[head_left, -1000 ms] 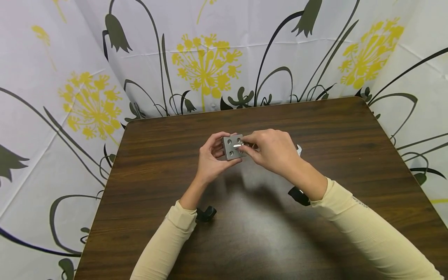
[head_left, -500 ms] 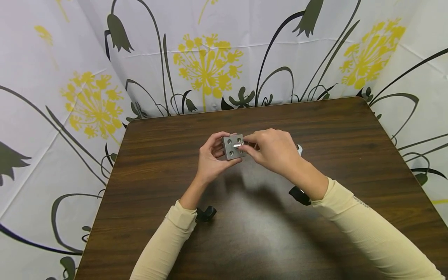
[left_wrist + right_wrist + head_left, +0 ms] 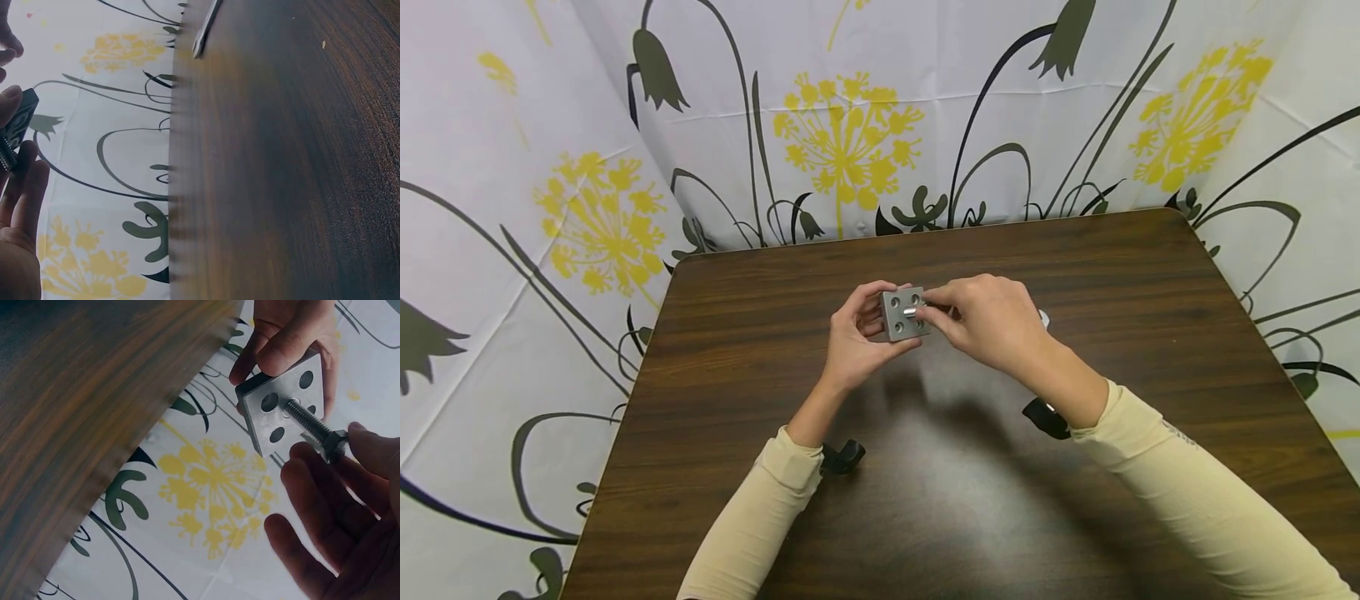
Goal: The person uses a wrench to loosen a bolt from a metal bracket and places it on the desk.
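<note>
A grey square metal block [image 3: 892, 315] with a round hole near each corner is gripped by my left hand [image 3: 853, 350], fingers behind it and thumb along its lower edge. From the middle of its face sticks a hex-head bolt [image 3: 309, 420], its thread partly visible outside the block. My right hand [image 3: 996, 321] pinches the bolt's head between thumb and fingers. In the right wrist view the right thumb touches the head, while the other fingers curve below it. Block and hands are above the table. The left wrist view cuts off much of the left hand [image 3: 22, 219].
On the dark wood-grain table [image 3: 737, 358] lies a wrench [image 3: 203, 31], largely hidden behind the right hand in the head view. A white curtain [image 3: 715, 150] with flower prints hangs beyond the table's back edge. Black straps [image 3: 844, 457] are around the wrists.
The right hand's fingers have shifted slightly at the bolt head, and the hand covers more of the wrench. Both hands keep their hold, and the block stays nearly in place.
</note>
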Available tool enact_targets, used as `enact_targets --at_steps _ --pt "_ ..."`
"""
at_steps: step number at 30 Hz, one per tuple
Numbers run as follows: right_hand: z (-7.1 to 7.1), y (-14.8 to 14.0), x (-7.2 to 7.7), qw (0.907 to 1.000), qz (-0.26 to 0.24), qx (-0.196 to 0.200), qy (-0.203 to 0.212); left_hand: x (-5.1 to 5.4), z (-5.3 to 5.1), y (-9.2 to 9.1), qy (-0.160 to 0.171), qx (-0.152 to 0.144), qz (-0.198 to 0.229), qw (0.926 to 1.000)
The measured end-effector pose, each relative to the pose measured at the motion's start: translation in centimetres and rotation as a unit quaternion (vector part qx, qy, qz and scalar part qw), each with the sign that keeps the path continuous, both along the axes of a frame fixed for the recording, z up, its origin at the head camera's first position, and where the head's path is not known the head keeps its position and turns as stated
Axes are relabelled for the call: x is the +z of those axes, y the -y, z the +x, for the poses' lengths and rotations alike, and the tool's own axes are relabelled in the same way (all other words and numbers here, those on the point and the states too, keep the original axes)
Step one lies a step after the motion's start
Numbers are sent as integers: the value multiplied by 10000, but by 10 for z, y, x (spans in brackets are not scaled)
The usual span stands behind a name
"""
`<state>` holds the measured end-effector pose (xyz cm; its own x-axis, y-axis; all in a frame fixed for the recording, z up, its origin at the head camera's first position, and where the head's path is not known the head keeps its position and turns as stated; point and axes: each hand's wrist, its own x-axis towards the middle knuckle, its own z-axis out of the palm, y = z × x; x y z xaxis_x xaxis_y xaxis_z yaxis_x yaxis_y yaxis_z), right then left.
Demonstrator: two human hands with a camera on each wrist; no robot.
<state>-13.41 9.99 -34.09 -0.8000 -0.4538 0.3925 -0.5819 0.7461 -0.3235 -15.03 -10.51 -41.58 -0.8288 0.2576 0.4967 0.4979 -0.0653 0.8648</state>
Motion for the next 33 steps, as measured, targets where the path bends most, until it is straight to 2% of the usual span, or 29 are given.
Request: enact_targets --at_steps 4,6,9,12,14,17,21,26,30,33 --pt "0 -2 -1 9988 113 429 -203 0 0 0 37 19 -14 10000" --pt "0 -2 -1 9980 132 522 -330 0 0 0 47 31 -15 10000" --pt "1 -2 -2 9986 68 394 -348 0 1 1 14 73 -4 10000" --pt "0 -1 -1 9998 -12 81 -163 0 1 1 -8 77 16 10000" --pt "0 0 -1 10000 -14 13 -33 1 1 1 15 58 33 10000" --pt "0 -1 -1 9998 119 180 -48 1 1 0 72 32 38 10000" --pt "0 -2 -2 9984 179 445 -312 0 1 1 44 67 33 10000" --pt "0 1 -2 9997 -69 81 -223 -10 -4 3 -43 112 49 9999" --pt "-1 3 0 10000 60 -74 -22 -20 -11 6 10 88 38 10000" --pt "-1 2 0 9995 196 198 -175 -13 -7 6 24 72 6 10000"
